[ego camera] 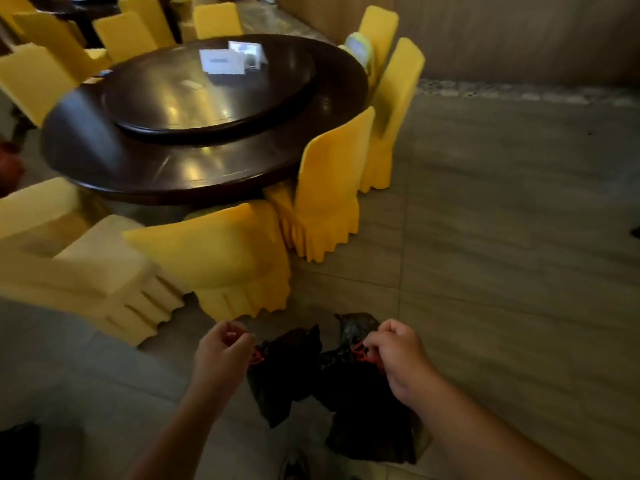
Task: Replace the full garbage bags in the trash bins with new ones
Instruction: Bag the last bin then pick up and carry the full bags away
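A black garbage bag [332,382] with red drawstrings hangs low in front of me, above the tiled floor. My left hand [221,355] grips the red drawstring at the bag's left side, fingers curled. My right hand [398,355] pinches the red drawstring on the bag's right side. The bag's mouth is spread between the two hands. No trash bin shows in this view.
A dark round table [104,161] with a turntable stands ahead on the left, ringed by yellow-covered chairs [329,188]. The nearest chair [228,258] is just beyond my left hand. Tiled floor [502,220] stretches to the right up to a wall.
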Tool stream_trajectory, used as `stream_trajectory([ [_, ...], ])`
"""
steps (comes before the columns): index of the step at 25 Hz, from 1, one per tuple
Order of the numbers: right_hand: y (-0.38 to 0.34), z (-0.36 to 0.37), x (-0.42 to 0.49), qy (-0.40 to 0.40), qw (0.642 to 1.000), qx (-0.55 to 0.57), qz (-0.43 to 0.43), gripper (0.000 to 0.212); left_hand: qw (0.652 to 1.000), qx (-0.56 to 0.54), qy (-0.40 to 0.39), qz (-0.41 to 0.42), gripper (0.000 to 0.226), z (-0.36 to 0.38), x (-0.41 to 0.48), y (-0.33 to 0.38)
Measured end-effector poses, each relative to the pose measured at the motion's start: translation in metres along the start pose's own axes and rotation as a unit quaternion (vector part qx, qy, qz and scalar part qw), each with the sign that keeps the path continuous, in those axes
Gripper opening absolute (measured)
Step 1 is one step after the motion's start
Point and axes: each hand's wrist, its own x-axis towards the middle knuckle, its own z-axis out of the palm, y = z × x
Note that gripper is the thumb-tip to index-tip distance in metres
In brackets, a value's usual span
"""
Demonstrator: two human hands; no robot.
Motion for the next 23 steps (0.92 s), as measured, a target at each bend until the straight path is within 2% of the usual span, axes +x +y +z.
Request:
stream_trajectory([
  [2, -0.02, -0.03, 0.024, 0.028, 0.999, 0.027, -0.005, 0.028, 0.999, 0.013, -0.034, 0.014, 0.013, 0.04, 0.026, 0.027],
  [5, -0.054, -0.076, 0.068, 0.073, 0.995, 0.064, -0.012, 0.035, 0.995, 0.012, -0.092, 0.025, 0.004, 0.102, 0.073, 0.064],
  [7, -0.078, -0.105, 0.098, 0.098, 0.993, 0.071, -0.014, 0.038, 0.991, 0.015, -0.129, 0.042, 0.015, 0.145, 0.108, 0.089],
  [9, -0.107, -0.131, 0.129, 0.125, 0.989, 0.082, -0.018, 0.035, 0.985, 0.021, -0.157, 0.064, 0.021, 0.191, 0.146, 0.117],
  [13, -0.161, -0.179, 0.188, 0.187, 0.979, 0.086, -0.012, 0.028, 0.973, 0.03, -0.213, 0.079, 0.006, 0.277, 0.21, 0.186],
  [17, -0.213, -0.225, 0.244, 0.236, 0.966, 0.1, -0.011, 0.024, 0.962, 0.046, -0.25, 0.098, 0.026, 0.354, 0.26, 0.253],
  [23, -0.284, -0.303, 0.344, 0.251, 0.959, 0.13, -0.035, 0.02, 0.947, 0.068, -0.287, 0.125, 0.025, 0.467, 0.333, 0.347],
])
